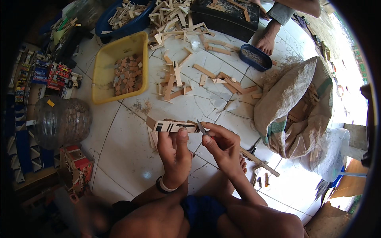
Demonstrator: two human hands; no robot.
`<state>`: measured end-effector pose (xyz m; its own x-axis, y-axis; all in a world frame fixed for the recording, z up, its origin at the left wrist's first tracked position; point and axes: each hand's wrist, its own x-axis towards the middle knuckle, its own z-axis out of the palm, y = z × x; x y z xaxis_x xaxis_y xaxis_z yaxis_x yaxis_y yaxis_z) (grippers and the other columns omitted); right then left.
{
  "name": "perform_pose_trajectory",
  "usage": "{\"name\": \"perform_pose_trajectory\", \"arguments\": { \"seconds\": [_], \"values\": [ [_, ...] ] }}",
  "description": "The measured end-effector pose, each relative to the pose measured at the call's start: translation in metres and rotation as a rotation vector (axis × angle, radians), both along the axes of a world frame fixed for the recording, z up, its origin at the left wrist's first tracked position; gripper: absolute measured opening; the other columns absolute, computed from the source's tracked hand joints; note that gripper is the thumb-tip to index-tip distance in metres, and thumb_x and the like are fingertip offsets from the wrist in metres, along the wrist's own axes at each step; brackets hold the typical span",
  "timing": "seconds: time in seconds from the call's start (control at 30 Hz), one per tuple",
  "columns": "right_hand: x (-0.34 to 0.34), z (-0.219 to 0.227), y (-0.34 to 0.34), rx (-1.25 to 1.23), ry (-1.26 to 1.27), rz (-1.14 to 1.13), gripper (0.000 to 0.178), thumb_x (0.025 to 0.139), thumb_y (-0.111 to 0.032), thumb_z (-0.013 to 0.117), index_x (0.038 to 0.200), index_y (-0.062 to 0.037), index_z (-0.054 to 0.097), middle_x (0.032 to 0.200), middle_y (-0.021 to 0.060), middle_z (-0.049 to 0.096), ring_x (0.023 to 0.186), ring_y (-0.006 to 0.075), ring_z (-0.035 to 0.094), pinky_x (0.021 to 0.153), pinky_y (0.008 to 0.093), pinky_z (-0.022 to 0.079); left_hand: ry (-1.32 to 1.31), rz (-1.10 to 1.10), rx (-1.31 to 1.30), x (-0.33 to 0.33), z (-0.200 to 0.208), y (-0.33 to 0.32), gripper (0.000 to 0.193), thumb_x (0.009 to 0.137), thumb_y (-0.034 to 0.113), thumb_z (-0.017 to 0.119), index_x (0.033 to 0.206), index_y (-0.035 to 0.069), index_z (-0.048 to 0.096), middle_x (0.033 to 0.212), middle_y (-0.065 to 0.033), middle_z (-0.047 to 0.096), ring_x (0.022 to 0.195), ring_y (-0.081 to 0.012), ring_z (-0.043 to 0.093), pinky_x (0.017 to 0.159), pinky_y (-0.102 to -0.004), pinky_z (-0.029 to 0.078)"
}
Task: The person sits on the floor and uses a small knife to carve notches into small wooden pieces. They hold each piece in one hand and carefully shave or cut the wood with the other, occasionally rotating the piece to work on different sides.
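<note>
The left hand [174, 152] grips a pale wooden piece [170, 127] with black markings. The right hand [223, 147] pinches a small blade [201, 127] at the piece's right end. Beyond, an open sack [281, 103] stands right, a yellow basin [101, 59] left. Farther out, wooden strips [174, 16] lie beside a black box [226, 23].

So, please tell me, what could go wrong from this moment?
The small pointed metal blade in the right hand could slip toward the left hand, which grips the flat pale wooden strip with dark markings. Another person's bare foot might tip the dark-blue oval tray beside it.
</note>
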<state>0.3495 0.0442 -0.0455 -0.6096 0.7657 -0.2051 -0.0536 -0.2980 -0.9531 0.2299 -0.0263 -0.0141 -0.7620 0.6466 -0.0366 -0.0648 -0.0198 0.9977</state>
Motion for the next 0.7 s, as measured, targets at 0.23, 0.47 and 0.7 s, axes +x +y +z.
{"name": "perform_pose_trajectory", "arguments": {
  "seconds": [0.23, 0.47, 0.7],
  "values": [
    [0.032, -0.038, 0.031, -0.314, -0.176, -0.613, 0.034, 0.105, -0.020, 0.067, 0.134, -0.0040, 0.065, 0.082, -0.0014, 0.058, 0.063, 0.0023, 0.044, 0.054, 0.0185, 0.033, 0.374, 0.202, 0.155, -0.031, 0.031, -0.014, 0.020, 0.108, 0.013, 0.053, 0.116, -0.005, 0.048, 0.106, -0.0123, 0.056, 0.089, -0.0155, 0.058, 0.080, -0.0288, 0.049],
    [0.029, -0.039, 0.013, -0.223, -0.148, -0.093, 0.036, 0.107, -0.021, 0.061, 0.138, -0.0020, 0.062, 0.088, 0.0051, 0.067, 0.060, 0.0038, 0.041, 0.055, 0.0204, 0.032, 0.214, 0.021, 0.175, -0.026, 0.026, -0.014, 0.020, 0.107, 0.012, 0.054, 0.116, -0.005, 0.049, 0.106, -0.0114, 0.057, 0.093, -0.0159, 0.058, 0.085, -0.0306, 0.049],
    [0.023, 0.000, 0.024, -0.071, -0.180, 0.045, 0.038, 0.108, -0.020, 0.058, 0.143, -0.0045, 0.054, 0.082, 0.0059, 0.068, 0.061, 0.0054, 0.043, 0.058, 0.0219, 0.035, -0.132, -0.063, 0.173, -0.032, 0.027, -0.019, 0.029, 0.107, 0.019, 0.060, 0.126, -0.002, 0.052, 0.113, -0.0088, 0.057, 0.102, -0.0155, 0.057, 0.091, -0.0320, 0.047]
  ]
}}
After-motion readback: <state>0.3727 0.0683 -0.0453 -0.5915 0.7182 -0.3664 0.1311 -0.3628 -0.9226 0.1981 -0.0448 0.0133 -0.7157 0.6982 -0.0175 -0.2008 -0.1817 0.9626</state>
